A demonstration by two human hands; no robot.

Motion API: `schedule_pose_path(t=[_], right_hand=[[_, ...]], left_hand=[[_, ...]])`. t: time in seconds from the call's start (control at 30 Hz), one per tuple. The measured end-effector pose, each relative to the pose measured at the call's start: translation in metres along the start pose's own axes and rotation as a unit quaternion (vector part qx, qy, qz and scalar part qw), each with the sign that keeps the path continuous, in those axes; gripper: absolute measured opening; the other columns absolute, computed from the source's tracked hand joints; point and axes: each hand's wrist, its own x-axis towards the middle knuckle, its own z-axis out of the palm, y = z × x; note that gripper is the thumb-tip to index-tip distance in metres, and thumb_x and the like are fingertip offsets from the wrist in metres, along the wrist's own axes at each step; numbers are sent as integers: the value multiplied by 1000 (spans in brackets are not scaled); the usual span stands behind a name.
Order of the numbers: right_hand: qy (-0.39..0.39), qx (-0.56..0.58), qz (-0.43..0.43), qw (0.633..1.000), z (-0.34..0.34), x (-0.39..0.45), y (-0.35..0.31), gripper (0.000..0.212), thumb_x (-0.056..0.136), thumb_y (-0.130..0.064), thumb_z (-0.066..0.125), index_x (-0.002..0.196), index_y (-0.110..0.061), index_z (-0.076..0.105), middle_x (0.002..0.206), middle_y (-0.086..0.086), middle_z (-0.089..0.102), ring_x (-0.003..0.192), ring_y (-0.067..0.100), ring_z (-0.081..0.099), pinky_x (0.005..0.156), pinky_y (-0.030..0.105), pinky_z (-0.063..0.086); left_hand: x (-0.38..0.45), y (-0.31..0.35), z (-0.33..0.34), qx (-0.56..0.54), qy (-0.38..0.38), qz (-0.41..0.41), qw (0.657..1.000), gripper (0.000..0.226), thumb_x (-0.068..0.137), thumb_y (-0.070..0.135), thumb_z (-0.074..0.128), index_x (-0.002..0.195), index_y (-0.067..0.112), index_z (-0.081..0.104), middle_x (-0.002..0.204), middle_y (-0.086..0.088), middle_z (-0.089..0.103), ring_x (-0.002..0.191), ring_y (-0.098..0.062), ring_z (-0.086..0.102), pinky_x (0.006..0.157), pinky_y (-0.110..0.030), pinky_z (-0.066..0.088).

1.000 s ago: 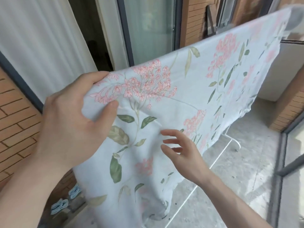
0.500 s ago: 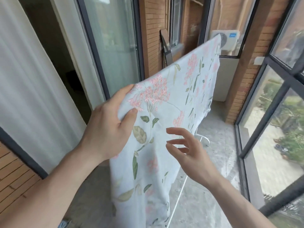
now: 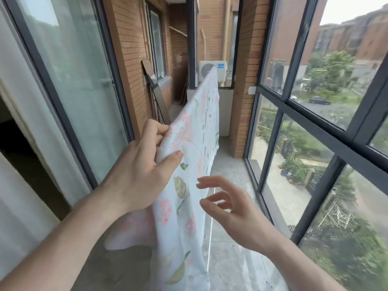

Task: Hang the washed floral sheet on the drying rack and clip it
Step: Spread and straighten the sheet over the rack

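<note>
Swinging right since a second ago, the view now runs down the length of the balcony, and the floral sheet [image 3: 195,131] that faced the camera broadside shows almost edge-on, draped in a long line toward the air conditioner unit [image 3: 214,69] at the far end. Left hand [image 3: 142,171] keeps its hold on the near top corner, thumb pressed on the front of the cloth, fingers curled behind it. Right hand [image 3: 233,208] hovers just beside the hanging cloth, fingers spread and loosely bent, gripping nothing. A thin white rack bar [image 3: 210,234] shows below, beside the sheet's edge. Big windows [image 3: 315,127] line the right side, brick wall [image 3: 130,66] on the left.
</note>
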Motion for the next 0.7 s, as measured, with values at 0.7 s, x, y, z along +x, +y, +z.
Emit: schedule_pose_path(t=[0.7], right_hand=[[178, -53, -11, 983, 62, -50, -82, 31, 98, -37, 67, 128, -39, 60, 128, -18, 66, 103, 13, 70, 80, 20, 54]], left_hand=[[21, -45, -41, -34, -115, 161, 980, 21, 110, 46, 36, 111, 26, 45, 79, 4, 69, 72, -18, 65, 75, -51, 50]])
